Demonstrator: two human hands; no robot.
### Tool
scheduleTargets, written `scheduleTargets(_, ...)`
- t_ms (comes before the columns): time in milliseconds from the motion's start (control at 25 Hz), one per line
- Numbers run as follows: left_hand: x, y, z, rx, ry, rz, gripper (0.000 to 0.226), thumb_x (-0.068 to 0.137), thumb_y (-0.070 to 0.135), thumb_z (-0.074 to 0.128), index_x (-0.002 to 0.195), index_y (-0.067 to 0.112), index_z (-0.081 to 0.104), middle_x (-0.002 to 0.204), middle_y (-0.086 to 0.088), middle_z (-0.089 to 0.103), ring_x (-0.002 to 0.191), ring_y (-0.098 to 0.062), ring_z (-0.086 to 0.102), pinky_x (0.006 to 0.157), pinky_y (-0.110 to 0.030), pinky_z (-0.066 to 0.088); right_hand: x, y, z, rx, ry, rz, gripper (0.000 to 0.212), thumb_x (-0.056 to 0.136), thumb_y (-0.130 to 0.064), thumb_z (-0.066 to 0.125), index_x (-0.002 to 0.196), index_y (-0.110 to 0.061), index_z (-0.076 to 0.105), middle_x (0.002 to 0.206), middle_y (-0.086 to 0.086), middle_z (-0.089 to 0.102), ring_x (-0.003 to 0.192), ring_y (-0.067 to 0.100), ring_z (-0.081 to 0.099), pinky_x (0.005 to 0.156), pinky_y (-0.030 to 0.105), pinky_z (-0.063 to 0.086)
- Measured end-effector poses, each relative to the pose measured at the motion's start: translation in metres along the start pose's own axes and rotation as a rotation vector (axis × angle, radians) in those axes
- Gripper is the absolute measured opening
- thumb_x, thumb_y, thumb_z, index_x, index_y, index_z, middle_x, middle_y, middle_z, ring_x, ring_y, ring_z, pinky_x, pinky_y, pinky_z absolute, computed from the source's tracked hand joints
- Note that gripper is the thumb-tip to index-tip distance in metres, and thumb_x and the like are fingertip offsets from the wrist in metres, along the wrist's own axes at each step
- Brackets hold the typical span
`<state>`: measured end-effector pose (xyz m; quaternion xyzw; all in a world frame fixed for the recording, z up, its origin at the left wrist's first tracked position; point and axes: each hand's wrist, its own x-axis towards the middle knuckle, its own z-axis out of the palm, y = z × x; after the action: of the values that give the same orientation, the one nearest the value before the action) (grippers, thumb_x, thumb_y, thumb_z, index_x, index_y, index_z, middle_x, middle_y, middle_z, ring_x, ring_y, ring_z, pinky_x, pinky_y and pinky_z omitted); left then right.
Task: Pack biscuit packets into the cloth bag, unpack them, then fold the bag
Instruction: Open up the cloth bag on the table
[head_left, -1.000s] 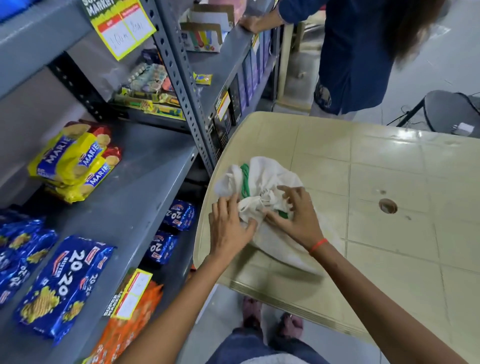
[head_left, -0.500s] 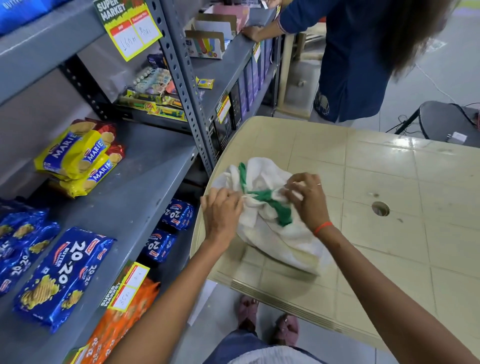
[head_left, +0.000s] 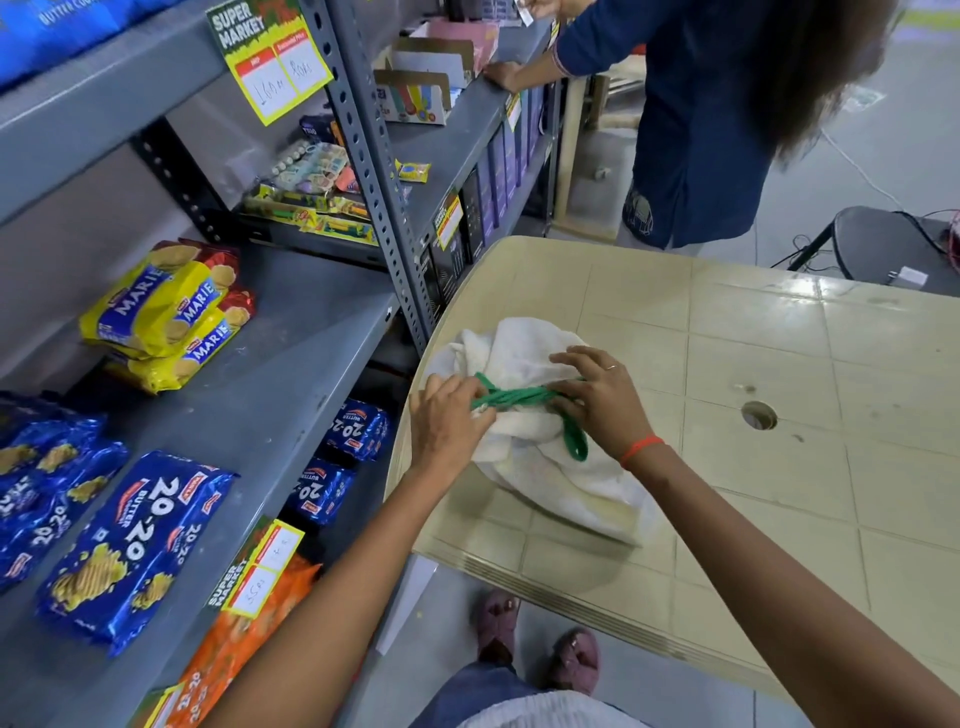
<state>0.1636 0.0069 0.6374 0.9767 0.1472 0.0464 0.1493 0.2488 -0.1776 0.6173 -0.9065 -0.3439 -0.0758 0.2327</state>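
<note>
A white cloth bag (head_left: 524, 358) lies bunched up on the near left corner of the beige plastic table (head_left: 779, 353). Its green handles (head_left: 517, 397) are stretched across the top of the bundle. My left hand (head_left: 449, 415) pinches the left end of the handles. My right hand (head_left: 597, 400) holds their right end, with a green loop hanging below it. Yellow Marie biscuit packets (head_left: 161, 312) and blue 20-20 biscuit packets (head_left: 130, 540) lie on the grey shelf (head_left: 291, 332) to the left. What the bag holds is hidden.
More blue 20-20 packets (head_left: 356, 428) sit on the lower shelf beside the table's edge, with orange packets (head_left: 234, 644) below the front price tag. A person in dark blue (head_left: 696, 119) stands at the shelf beyond the table. A dark chair (head_left: 883, 239) is at far right.
The green handles have been pulled out of the crumpled bundle and drawn level across the bag. My hands have moved apart, each taking one end of the handles.
</note>
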Motion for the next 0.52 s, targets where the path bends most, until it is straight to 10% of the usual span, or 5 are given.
scheduleTargets(280, -0.014, -0.042, 0.002, -0.344, 0.053, -0.449, 0.031, 0.087, 0.037, 0.055, 0.108, 0.015, 0.052, 0.095, -0.008, 0.065, 0.084, -0.026, 0.059, 0.063, -0.030, 0.045, 0.011, 0.047, -0.026, 0.443, 0.243, 0.772, 0.032, 0.083, -0.018, 0.067, 0.107, 0.003, 0.067, 0.119, 0.020, 0.066, 0.115, 0.033, 0.058, 0.100, 0.034, 0.041)
scheduleTargets(520, -0.005, -0.006, 0.007, -0.081, 0.174, 0.045, 0.063, 0.080, 0.044, 0.062, 0.136, 0.022, 0.043, 0.128, -0.004, 0.054, 0.113, -0.025, 0.049, 0.089, -0.038, 0.042, -0.012, -0.021, 0.007, 0.128, 0.277, 0.213, 0.039, 0.079, -0.034, 0.065, 0.108, -0.008, 0.065, 0.109, 0.015, 0.060, 0.103, 0.025, 0.048, 0.086, 0.028, 0.040)
